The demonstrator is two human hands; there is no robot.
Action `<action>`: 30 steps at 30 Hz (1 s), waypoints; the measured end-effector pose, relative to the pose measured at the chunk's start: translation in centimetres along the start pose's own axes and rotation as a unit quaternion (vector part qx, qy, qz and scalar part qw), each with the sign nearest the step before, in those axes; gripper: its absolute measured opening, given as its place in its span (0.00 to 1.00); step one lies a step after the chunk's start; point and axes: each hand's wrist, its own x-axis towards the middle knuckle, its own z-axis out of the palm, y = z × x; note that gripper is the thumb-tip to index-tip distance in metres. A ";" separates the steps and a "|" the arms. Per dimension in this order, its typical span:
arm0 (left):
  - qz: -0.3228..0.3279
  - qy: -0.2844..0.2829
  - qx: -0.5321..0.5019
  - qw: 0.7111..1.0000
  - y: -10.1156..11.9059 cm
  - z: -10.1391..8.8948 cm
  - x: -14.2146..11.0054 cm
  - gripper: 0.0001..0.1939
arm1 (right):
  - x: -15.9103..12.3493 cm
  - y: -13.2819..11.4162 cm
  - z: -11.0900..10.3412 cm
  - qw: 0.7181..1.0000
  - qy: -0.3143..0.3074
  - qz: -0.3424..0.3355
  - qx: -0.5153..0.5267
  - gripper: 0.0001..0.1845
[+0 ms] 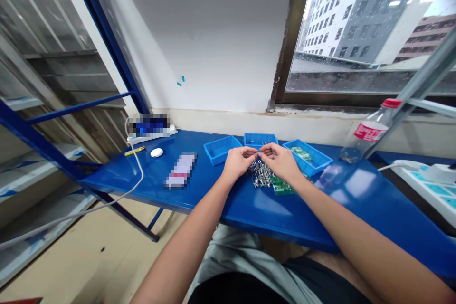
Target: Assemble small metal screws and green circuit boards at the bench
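My left hand (238,160) and my right hand (281,159) meet above a blue table (199,194), fingertips pinched together on a small metal component too small to name. Right below them lies a pile of several small silvery components (261,175). A green circuit board (281,185) lies flat beside the pile, partly under my right wrist. Three shallow blue trays stand just beyond the hands: left tray (221,148), middle tray (260,139), right tray (308,156) with green boards inside.
A clear plastic bottle (366,135) with a red cap stands at the right. A white power strip (427,185) lies far right. On the left lie a white round object (156,152), a yellow pen (134,151) and a white cable (137,171). Blue shelving stands left.
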 end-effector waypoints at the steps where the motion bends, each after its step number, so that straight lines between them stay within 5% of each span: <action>1: 0.004 0.002 -0.009 1.000 -0.1 0.0 0.0 0.10 | 0.0 0.1 0.0 1.000 -0.003 0.002 0.004 0.09; 10: 0.000 0.018 -0.135 0.991 0.1 0.2 0.3 0.24 | 0.0 0.2 0.1 1.000 0.001 0.002 0.028 0.10; 15: 0.000 0.011 -0.153 0.988 0.2 0.0 0.3 0.24 | -0.2 -0.1 0.1 1.000 0.012 -0.020 0.015 0.09; 20: 0.022 0.035 -0.083 0.996 0.7 -0.2 0.1 0.16 | -0.2 -0.2 0.2 0.999 0.000 -0.038 0.014 0.12; 24: 0.088 0.118 -0.006 0.989 1.7 -0.7 -0.1 0.07 | -0.2 -0.3 0.2 0.998 0.009 -0.051 -0.027 0.11; 30: 0.147 0.180 0.188 0.954 1.9 -1.7 -0.3 0.12 | -0.2 -0.3 0.1 0.993 -0.020 -0.078 -0.088 0.09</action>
